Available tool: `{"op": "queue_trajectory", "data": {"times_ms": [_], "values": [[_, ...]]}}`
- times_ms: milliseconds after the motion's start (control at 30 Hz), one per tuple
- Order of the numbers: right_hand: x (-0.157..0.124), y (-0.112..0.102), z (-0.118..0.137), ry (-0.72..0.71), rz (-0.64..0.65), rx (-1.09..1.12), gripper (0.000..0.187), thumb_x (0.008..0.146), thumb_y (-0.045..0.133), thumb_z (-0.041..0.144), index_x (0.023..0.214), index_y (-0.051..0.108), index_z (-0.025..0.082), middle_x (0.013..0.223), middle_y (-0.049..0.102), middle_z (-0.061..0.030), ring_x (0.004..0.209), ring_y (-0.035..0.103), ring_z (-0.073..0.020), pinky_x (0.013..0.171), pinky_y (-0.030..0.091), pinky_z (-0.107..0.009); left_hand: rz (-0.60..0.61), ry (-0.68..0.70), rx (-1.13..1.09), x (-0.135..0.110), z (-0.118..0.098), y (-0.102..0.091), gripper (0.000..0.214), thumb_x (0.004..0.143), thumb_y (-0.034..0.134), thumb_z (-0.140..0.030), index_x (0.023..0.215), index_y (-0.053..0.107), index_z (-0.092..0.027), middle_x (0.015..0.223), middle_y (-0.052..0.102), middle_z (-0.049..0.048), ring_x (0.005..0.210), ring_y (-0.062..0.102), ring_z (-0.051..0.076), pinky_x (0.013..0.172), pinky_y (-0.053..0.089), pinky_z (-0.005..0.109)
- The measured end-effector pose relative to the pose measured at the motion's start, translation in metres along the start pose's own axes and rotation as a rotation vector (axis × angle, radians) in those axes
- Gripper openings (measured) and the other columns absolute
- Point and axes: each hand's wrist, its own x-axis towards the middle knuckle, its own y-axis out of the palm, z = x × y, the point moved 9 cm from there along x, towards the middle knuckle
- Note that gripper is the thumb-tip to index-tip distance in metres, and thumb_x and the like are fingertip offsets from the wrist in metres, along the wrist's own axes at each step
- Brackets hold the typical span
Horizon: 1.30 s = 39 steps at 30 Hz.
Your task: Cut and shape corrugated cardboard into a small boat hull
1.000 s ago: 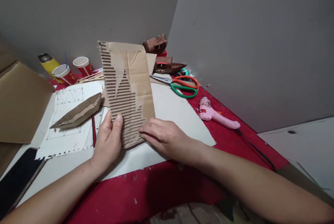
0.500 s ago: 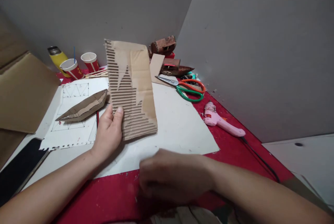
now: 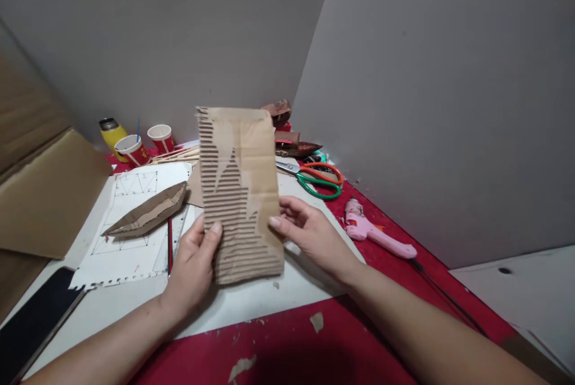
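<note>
A partly peeled piece of corrugated cardboard (image 3: 238,193) is held up over the white sheet (image 3: 309,283), its ridges bare on the left and along the bottom. My left hand (image 3: 193,259) grips its lower left edge, thumb on the front face. At the right edge, my right hand (image 3: 309,232) has its thumb on the front and its fingers behind, closed on the board. Left of the cardboard, a small cardboard boat hull (image 3: 148,211) rests on a paper with drawn truss lines (image 3: 130,259).
Scissors (image 3: 318,180) and a pink glue gun (image 3: 377,232) with its cord lie to the right. Behind are paper cups (image 3: 160,139), a yellow bottle (image 3: 113,136), thin sticks (image 3: 177,154) and brown models (image 3: 296,145). A phone (image 3: 36,319) and cardboard box (image 3: 49,193) stand left; torn scraps (image 3: 317,321) lie in front.
My right hand has come up from the front of the table to the cardboard's right edge. Torn paper scraps now show on the red surface. The view has tilted upward slightly.
</note>
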Motion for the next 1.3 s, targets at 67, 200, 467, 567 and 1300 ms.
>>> {"op": "queue_trajectory", "data": {"times_ms": [67,200,467,567,1300], "values": [[-0.001,0.011,-0.006,0.069,0.107,0.139,0.031,0.078,0.073,0.041,0.099,0.068,0.018,0.093,0.072,-0.0052,0.08,0.066,-0.0169,0.079,0.055,-0.033,0.05,-0.048,-0.014,-0.001,0.0,0.005,0.036,0.083,0.068,-0.037,0.115,0.066,-0.02,0.109,0.073,0.0075,0.1,0.067,0.024,0.088,0.053,0.037],[-0.007,0.025,-0.016,0.175,0.237,0.257,0.032,0.078,0.075,0.04,0.1,0.067,0.018,0.091,0.072,-0.0046,0.076,0.066,-0.016,0.076,0.055,-0.032,0.031,-0.05,-0.04,0.003,-0.011,0.002,0.03,0.08,0.072,-0.031,0.107,0.07,-0.017,0.103,0.075,0.0087,0.093,0.069,0.023,0.083,0.054,0.036],[-0.004,-0.025,0.012,-0.11,-0.271,-0.074,0.027,0.079,0.073,0.043,0.086,0.061,0.019,0.072,0.059,0.001,0.063,0.054,-0.0113,0.053,0.045,-0.021,0.056,-0.016,0.049,0.002,-0.006,0.002,0.028,0.086,0.065,-0.033,0.11,0.069,-0.019,0.107,0.073,0.0067,0.095,0.067,0.021,0.082,0.053,0.032],[-0.011,-0.002,0.016,-0.032,-0.139,-0.036,0.031,0.082,0.066,0.049,0.076,0.058,0.019,0.059,0.056,0.0021,0.05,0.051,-0.0104,0.047,0.043,-0.021,0.108,-0.013,0.091,-0.003,-0.004,0.014,0.03,0.087,0.063,-0.033,0.114,0.067,-0.02,0.11,0.072,0.0062,0.096,0.066,0.022,0.078,0.053,0.029],[0.018,0.061,0.039,-0.129,0.161,-0.548,0.016,0.07,0.048,0.013,0.056,0.044,0.019,0.05,0.046,0.0046,0.047,0.041,-0.0077,0.044,0.028,-0.019,0.094,0.0,0.246,-0.024,-0.009,0.023,0.03,0.09,0.055,-0.026,0.119,0.065,-0.021,0.108,0.071,0.0044,0.094,0.064,0.019,0.079,0.05,0.025]]}}
